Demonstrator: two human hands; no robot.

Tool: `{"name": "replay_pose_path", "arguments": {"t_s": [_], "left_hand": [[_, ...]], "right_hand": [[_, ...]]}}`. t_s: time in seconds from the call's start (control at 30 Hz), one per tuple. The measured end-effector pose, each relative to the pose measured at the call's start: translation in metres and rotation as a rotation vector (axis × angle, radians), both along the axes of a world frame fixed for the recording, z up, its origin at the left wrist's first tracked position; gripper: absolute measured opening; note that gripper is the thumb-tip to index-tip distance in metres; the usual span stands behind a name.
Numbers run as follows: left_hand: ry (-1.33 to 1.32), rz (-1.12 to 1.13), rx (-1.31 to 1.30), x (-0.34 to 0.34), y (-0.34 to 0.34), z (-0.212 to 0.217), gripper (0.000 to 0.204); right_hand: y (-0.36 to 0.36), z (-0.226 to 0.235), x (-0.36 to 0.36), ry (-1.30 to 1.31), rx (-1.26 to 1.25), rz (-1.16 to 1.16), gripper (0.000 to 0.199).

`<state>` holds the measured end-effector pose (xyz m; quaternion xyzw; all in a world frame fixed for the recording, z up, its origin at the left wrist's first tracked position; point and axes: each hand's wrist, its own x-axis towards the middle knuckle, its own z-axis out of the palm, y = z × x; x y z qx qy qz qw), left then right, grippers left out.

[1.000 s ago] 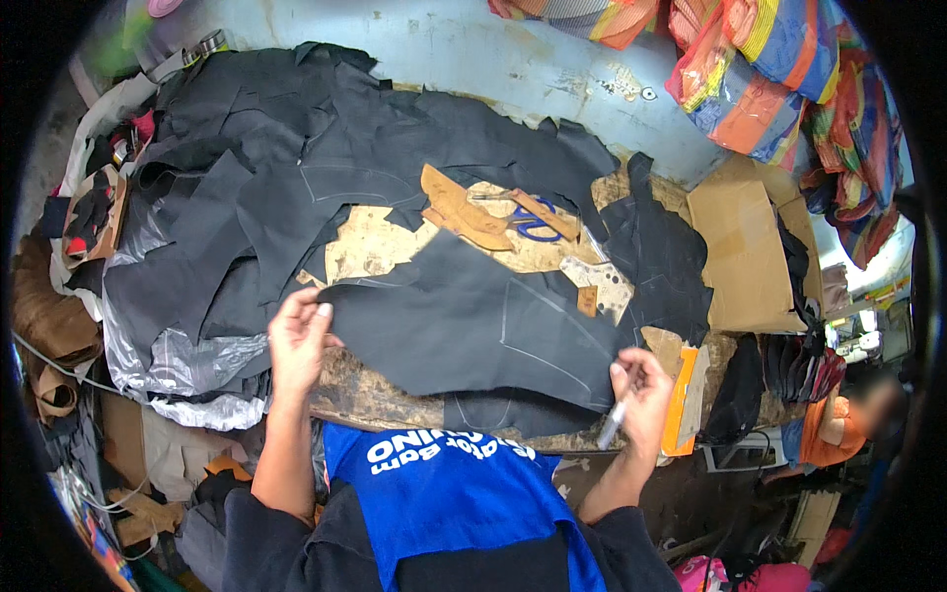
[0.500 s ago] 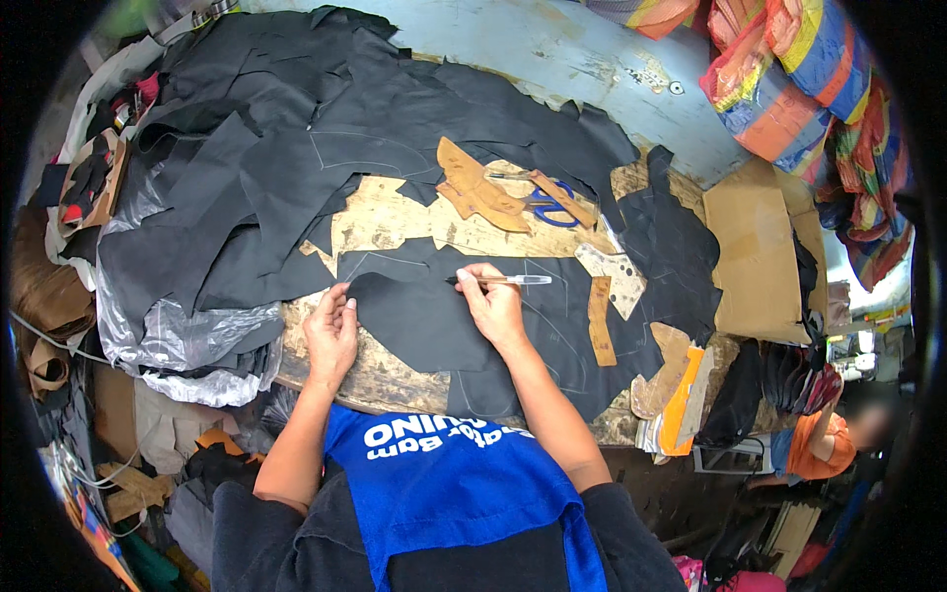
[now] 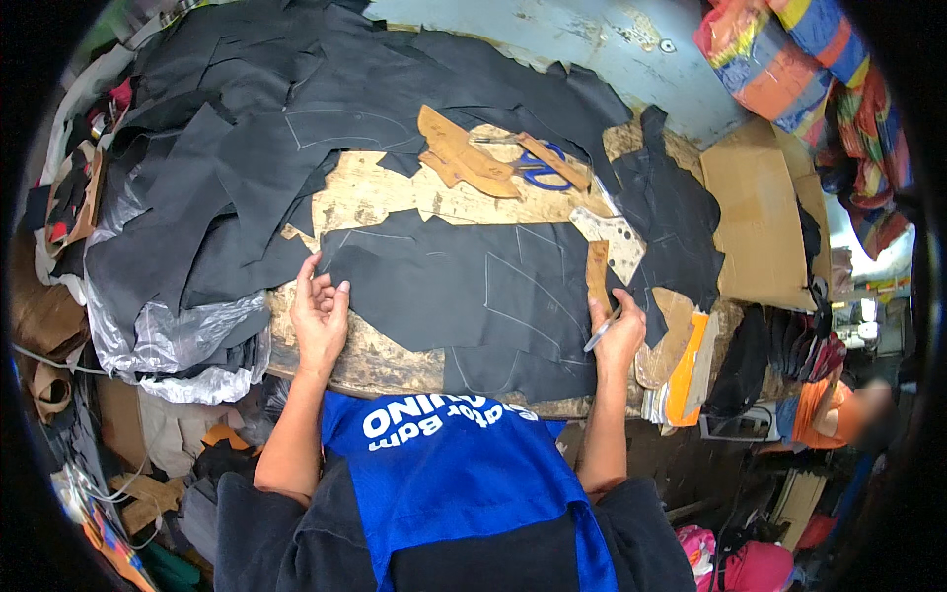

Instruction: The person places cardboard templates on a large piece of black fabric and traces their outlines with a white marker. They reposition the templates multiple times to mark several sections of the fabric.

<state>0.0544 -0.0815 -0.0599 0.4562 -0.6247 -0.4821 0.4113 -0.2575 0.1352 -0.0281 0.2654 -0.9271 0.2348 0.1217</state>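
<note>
The black sheet (image 3: 419, 291) is matte, lies largely flat and bears thin pale outlines, the largest angular with one curved side. Its position is on the person's side of the blue-handled scissors (image 3: 543, 173), extending well to their left. The left hand (image 3: 321, 311), far left of the scissors, is at the sheet's left edge, fingers loosely curled, thumb parted; whether they pinch the edge cannot be told. The right hand (image 3: 619, 331), on the person's side of the scissors, is closed around a pen (image 3: 598, 335), fingertips by a tan strip (image 3: 597, 264), the sheet's right part just left of them
</note>
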Motion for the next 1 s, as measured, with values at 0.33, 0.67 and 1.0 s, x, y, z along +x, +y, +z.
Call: {"name": "replay_pose_path", "arguments": {"t_s": [0.33,0.67,1.0], "left_hand": [[0.128,-0.078,0.021,0.007,0.003,0.001,0.058],[-0.011,-0.01,-0.098,0.004,0.002,-0.001,0.048],[0.029,-0.119,0.08,-0.002,0.025,0.034,0.053]], "right_hand": [[-0.01,0.008,0.003,-0.399,-0.594,0.311,0.014],[-0.097,0.012,0.108,-0.707,-0.252,0.949,0.022],[-0.063,-0.007,0.112,-0.355,-0.193,1.135,0.022]]}}
